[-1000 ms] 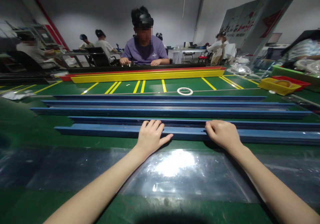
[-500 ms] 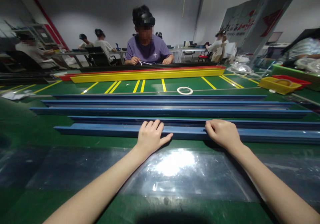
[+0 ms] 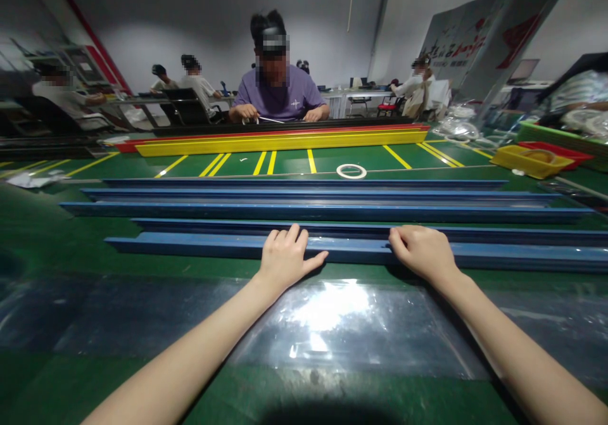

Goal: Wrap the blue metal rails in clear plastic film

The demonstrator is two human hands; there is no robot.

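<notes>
The left hand (image 3: 285,253) lies spread and the right hand (image 3: 422,248) is curled, its grip hidden, on the nearest long, glossy blue channel (image 3: 351,246) atop the green surface (image 3: 61,241); even, light pressure should steady it.

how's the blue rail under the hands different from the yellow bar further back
The blue rail has the left hand and right hand on it; the yellow bar has neither. The blue rail runs out of the picture at the right, while both ends of the yellow bar show. Both are long and straight and lie across the green table.
</notes>
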